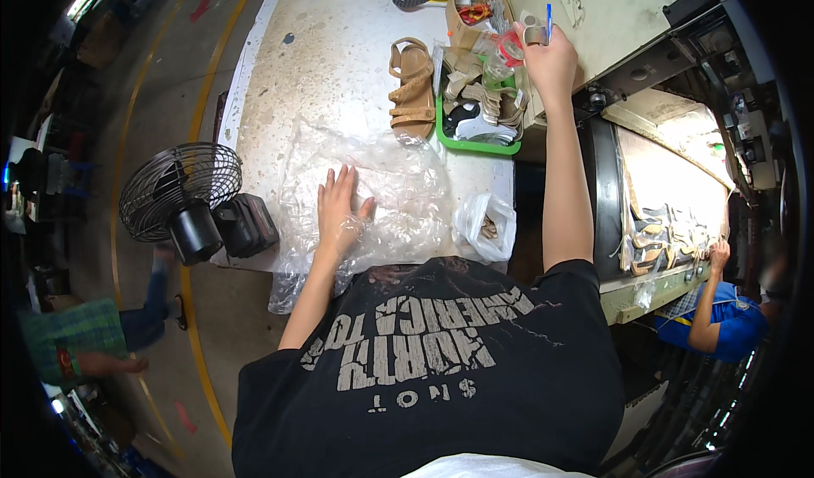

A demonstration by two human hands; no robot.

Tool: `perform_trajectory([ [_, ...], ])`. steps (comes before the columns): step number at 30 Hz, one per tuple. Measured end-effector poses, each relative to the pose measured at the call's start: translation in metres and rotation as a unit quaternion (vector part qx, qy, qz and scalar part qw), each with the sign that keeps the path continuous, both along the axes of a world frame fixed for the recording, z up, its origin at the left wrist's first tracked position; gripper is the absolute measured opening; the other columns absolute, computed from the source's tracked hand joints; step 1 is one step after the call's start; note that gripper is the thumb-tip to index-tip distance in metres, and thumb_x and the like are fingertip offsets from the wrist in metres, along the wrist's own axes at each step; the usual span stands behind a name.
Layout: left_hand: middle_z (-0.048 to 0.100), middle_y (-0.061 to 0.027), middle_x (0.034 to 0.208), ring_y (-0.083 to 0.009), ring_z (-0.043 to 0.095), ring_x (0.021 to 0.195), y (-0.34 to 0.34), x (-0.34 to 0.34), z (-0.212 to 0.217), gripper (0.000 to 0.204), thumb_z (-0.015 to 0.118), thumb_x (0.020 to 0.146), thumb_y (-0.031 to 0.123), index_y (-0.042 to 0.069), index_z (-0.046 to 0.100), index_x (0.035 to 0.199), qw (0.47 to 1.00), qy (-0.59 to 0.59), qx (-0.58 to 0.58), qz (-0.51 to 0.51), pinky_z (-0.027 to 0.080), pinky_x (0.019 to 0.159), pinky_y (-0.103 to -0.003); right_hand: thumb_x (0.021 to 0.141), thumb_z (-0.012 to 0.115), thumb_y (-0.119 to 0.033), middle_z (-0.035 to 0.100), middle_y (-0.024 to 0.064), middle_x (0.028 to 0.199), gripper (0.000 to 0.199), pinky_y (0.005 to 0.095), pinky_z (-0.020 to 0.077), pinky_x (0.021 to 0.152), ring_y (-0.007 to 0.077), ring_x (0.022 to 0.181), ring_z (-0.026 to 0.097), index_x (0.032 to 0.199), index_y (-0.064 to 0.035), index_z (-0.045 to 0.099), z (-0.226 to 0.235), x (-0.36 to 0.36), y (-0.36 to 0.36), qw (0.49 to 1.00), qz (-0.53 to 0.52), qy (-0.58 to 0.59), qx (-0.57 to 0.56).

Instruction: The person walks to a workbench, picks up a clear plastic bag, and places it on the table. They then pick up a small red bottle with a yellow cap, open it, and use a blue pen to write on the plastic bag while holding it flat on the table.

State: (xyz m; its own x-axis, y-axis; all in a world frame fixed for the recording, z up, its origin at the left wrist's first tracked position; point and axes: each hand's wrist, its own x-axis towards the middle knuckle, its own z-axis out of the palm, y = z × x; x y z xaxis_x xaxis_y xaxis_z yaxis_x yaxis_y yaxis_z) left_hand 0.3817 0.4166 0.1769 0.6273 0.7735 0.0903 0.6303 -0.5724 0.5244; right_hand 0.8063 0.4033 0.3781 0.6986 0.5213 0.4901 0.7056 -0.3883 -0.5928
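Note:
My left hand [339,211] lies flat with fingers apart on a crumpled clear plastic sheet [398,177] at the table's near side. Stretched far to the right, my right hand [551,61] has its fingers curled beside a small brownish ring [534,35] and a blue pen [549,20]. What those fingers hold is partly hidden. Just left of them is a clear plastic container with a red rim [510,47]. It sits over a green basket [477,145] of beige, black and white pieces. A tan strappy sandal [413,88] rests left of the basket.
A black fan [182,190] stands at the table's left edge. Near my body is a white plastic bag [485,226]. A cardboard box [466,33] sits behind the basket. On the right, a machine [632,75] adjoins a lit bay of shoe parts, where another person's hand [719,253] reaches.

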Motion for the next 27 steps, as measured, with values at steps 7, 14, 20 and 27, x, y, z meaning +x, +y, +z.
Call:
perform_trajectory([
  [7, 0.034, -0.013, 0.171, -0.0381, 0.026, 0.159, -0.004, 0.003, -0.003, 0.071, 0.066, 0.098, 0.046, 0.013, 0.048, 0.159, 0.997, 0.061, 0.045, -0.003, 0.017, 0.129, -0.055, 0.087, 0.083, -0.044, 0.074, 0.0255, 0.085, 0.048, 0.0493, 0.0559, 0.076, 0.0469, 0.084, 0.072, 0.093, 0.0022, 0.072, -0.057, 0.055, 0.02, 0.998, -0.054, 0.005, -0.041],
  [14, 0.032, -0.012, 0.172, -0.0373, 0.025, 0.16, -0.004, 0.001, -0.002, 0.072, 0.065, 0.098, 0.046, 0.014, 0.047, 0.16, 0.996, 0.066, 0.051, -0.005, 0.016, 0.129, -0.055, 0.084, 0.084, -0.046, 0.074, 0.0289, 0.096, 0.054, 0.0503, 0.0569, 0.083, 0.0469, 0.093, 0.072, 0.099, 0.0051, 0.071, -0.071, 0.072, 0.031, 0.991, -0.069, -0.011, -0.118],
  [20, 0.032, -0.0118, 0.172, -0.0364, 0.024, 0.16, -0.004, 0.002, -0.003, 0.072, 0.064, 0.099, 0.048, 0.016, 0.045, 0.161, 0.996, 0.074, 0.051, -0.007, 0.016, 0.129, -0.054, 0.083, 0.084, -0.052, 0.075, 0.0262, 0.104, 0.066, 0.0508, 0.057, 0.088, 0.0458, 0.098, 0.073, 0.113, 0.0043, 0.065, -0.051, 0.056, 0.027, 0.993, -0.09, -0.006, -0.081],
  [27, 0.033, -0.0134, 0.172, -0.0362, 0.023, 0.16, -0.005, 0.001, 0.003, 0.072, 0.063, 0.099, 0.047, 0.013, 0.046, 0.16, 0.997, 0.061, 0.04, -0.001, 0.015, 0.13, -0.054, 0.091, 0.075, -0.05, 0.074, 0.0222, 0.099, 0.058, 0.0471, 0.0568, 0.084, 0.0408, 0.093, 0.073, 0.111, 0.0027, 0.064, -0.025, 0.002, 0.004, 0.998, -0.061, 0.016, -0.017],
])
